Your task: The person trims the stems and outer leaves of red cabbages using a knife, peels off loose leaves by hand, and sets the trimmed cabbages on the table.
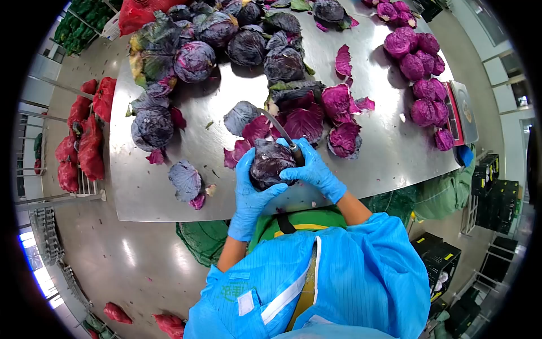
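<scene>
Both of my hands wear blue gloves and meet around a dark red cabbage (269, 164) near the table's front edge. My left hand (249, 191) grips the cabbage from its left side. In my right hand (314, 171) is a curved knife (276, 124), its dark handle held against the palm and its blade pointing up and left. The right fingers also rest on the cabbage's right side. Loose purple leaves (305, 122) lie just beyond the cabbage, and a dark outer leaf (241, 117) lies beside them.
Untrimmed cabbages (247, 45) are heaped at the back left of the metal table (226, 90). Bright purple trimmed cabbages (412, 67) line the right edge, near a scale (463, 111). Red mesh sacks (90, 148) stand left of the table; black crates (436, 261) sit on the right.
</scene>
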Motion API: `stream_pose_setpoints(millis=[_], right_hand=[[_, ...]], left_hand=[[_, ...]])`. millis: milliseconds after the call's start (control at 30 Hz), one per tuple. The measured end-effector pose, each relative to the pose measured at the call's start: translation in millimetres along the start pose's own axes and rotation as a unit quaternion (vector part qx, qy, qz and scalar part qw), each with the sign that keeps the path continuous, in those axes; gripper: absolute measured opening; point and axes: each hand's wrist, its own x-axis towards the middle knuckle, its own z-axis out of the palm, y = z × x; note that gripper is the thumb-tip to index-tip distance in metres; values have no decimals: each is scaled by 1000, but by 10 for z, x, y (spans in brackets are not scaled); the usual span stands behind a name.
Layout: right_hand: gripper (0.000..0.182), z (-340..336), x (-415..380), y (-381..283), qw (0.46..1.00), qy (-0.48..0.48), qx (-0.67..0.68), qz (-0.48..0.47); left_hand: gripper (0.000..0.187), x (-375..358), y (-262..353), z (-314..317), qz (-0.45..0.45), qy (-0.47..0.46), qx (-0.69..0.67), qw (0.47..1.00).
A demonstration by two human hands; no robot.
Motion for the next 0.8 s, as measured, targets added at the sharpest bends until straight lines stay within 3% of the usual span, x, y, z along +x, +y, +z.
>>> stream_pose_setpoints(millis=[100,133,233,267,400,500,533,633,733,800], right_hand=[[74,-32,-31,150,997,21,63,27],[56,-27,-29,135,995,55,79,0],[41,-58,48,161,990,114,65,52],[36,-52,107,156,989,143,30,28],[32,9,425,120,960,205,-160,-102],[34,39,743,146,963,188,-193,2],[35,-30,847,207,950,168,-264,5],[37,-187,823,263,929,114,-346,-65],[43,-326,497,-69,923,200,-323,-55],[47,-432,244,-149,949,154,-238,-137]], left_hand=[[100,176,242,-21,4,-128,238,963],[96,265,332,15,90,-126,286,946],[95,387,199,149,109,-114,262,952],[92,361,156,197,121,-77,259,955],[87,177,176,345,112,61,231,965],[82,60,78,406,103,144,211,961],[81,5,41,395,124,156,224,954],[84,-118,10,346,98,171,208,958],[84,-59,323,324,29,121,246,961],[92,97,589,338,-2,41,358,933]])
